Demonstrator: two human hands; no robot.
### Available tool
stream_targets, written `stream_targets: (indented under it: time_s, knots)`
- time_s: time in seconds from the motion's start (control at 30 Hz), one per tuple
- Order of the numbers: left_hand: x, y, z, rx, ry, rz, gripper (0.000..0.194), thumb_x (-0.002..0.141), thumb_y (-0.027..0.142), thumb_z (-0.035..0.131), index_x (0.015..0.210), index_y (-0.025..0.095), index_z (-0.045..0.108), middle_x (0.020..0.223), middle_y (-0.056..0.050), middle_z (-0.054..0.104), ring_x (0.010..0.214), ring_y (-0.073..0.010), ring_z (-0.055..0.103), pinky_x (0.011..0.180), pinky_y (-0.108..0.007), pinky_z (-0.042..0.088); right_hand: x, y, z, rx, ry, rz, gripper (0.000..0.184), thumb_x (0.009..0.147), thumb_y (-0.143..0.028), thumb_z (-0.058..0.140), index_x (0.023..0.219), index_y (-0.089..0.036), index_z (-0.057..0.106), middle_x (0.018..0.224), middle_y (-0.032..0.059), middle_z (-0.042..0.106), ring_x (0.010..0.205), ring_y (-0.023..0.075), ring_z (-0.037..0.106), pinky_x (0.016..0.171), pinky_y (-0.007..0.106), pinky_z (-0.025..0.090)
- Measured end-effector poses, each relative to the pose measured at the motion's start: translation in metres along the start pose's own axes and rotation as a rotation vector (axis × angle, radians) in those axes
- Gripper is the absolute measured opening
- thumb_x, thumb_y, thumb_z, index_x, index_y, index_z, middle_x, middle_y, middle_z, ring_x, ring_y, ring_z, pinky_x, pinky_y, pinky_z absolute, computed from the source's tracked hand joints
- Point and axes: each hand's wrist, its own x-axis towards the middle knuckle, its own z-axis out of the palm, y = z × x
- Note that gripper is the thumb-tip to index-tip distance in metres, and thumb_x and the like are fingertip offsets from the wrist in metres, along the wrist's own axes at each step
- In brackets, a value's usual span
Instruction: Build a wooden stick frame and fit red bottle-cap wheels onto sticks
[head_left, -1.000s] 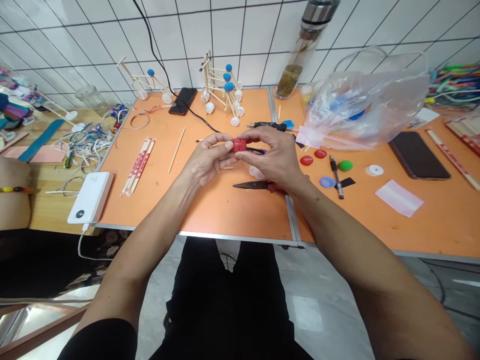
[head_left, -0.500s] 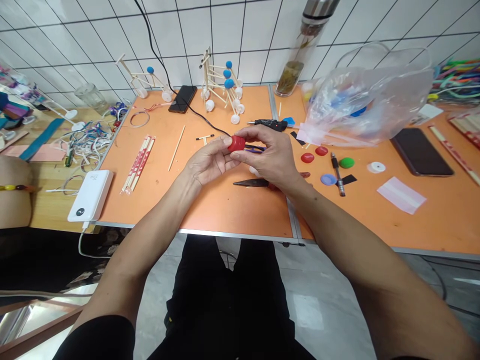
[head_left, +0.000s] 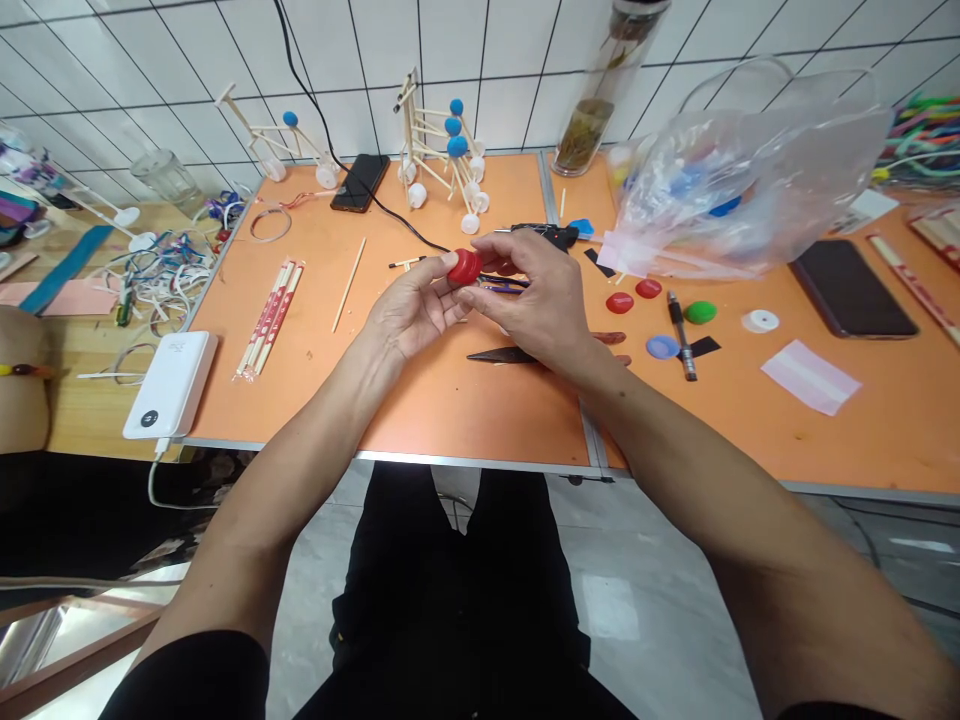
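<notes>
Red cap (head_left: 465,267) tilted since last look; I see left hand (head_left: 415,308) and right hand (head_left: 534,298) pinching it narrowly, blade (head_left: 499,355) at six o'clock

1. Wall (head_left: 480,70): white tiles w/ thin black lines.
2. Black cord (head_left: 304,70) hangs down the wall to the desk.
3. Orange desk (head_left: 465,400) w/ gray metal edge (head_left: 480,459) & a metal strip across the top.
4. Wood desk (head_left: 97,345) just beside it on the left.
5. Floor (head_left: 622,560): gray tiles, shiny, w/ a bright patch of light (head_left: 609,605).
</notes>
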Motion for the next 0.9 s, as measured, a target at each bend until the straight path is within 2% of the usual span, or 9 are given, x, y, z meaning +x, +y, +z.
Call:
stream_targets:
  time_s: [0.27, 0.43, 0.57, 0.67, 0.8, 0.9]
  knots:
    - [-0.003, -0.002, 0.002, -0.027, -0.019, -0.016, 0.025, 0.097, 0.034, 0.098, 0.104, 0.02, 0.078, 0.101, -0.005, 0.089, 0.092, -0.0183, 0.087, 0.092, -0.031, 0.074, -0.002, -0.003, 0.005, -0.059, 0.02, -0.037, 0.034, 0.1, -0.032, 0.088, 0.133, -0.03, 0.083, 0.126, 0.0082, 0.086, 0.12, 0.0327, 0.08, 0.112, 0.057, 0.069]
    - [-0.006, -0.003, 0.004, -0.029, -0.055, -0.019, 0.023, 0.096, 0.031, 0.098, 0.104, 0.02, 0.079, 0.102, -0.005, 0.09, 0.097, -0.0186, 0.088, 0.098, -0.032, 0.072, -0.002, -0.005, 0.007, -0.103, 0.052, -0.028, 0.023, 0.1, -0.03, 0.085, 0.123, -0.03, 0.084, 0.119, 0.0082, 0.087, 0.115, 0.0326, 0.08, 0.108, 0.056, 0.069]
    - [-0.005, -0.004, 0.003, -0.008, -0.077, -0.011, 0.025, 0.094, 0.032, 0.099, 0.104, 0.021, 0.079, 0.102, -0.005, 0.09, 0.097, -0.0186, 0.087, 0.099, -0.033, 0.071, -0.001, -0.002, 0.006, -0.085, 0.052, -0.065, 0.022, 0.099, -0.034, 0.086, 0.121, -0.029, 0.084, 0.118, 0.0088, 0.087, 0.111, 0.0321, 0.08, 0.105, 0.054, 0.068]
    - [-0.003, -0.002, -0.001, 0.044, -0.096, 0.02, 0.029, 0.089, 0.033, 0.101, 0.097, 0.022, 0.075, 0.096, -0.002, 0.088, 0.088, -0.0164, 0.084, 0.089, -0.03, 0.069, 0.002, -0.002, -0.002, -0.077, -0.029, -0.07, 0.027, 0.098, -0.036, 0.087, 0.125, -0.029, 0.085, 0.118, 0.0075, 0.087, 0.11, 0.0312, 0.079, 0.101, 0.051, 0.067]
    - [-0.005, 0.004, -0.002, 0.176, -0.142, 0.045, 0.037, 0.074, 0.027, 0.104, 0.091, 0.022, 0.072, 0.088, 0.001, 0.084, 0.072, -0.012, 0.076, 0.073, -0.026, 0.064, 0.012, -0.006, -0.017, -0.044, -0.222, -0.101, 0.032, 0.097, -0.039, 0.091, 0.127, -0.029, 0.088, 0.114, 0.0048, 0.087, 0.104, 0.0293, 0.078, 0.098, 0.048, 0.063]
    - [-0.008, 0.007, 0.001, 0.246, -0.136, 0.088, 0.04, 0.065, 0.021, 0.102, 0.091, 0.022, 0.072, 0.086, 0.002, 0.085, 0.072, -0.0128, 0.077, 0.071, -0.025, 0.062, 0.016, -0.008, -0.026, -0.043, -0.311, -0.141, 0.03, 0.098, -0.044, 0.092, 0.126, -0.031, 0.089, 0.11, 0.0033, 0.085, 0.103, 0.0289, 0.076, 0.097, 0.046, 0.06]
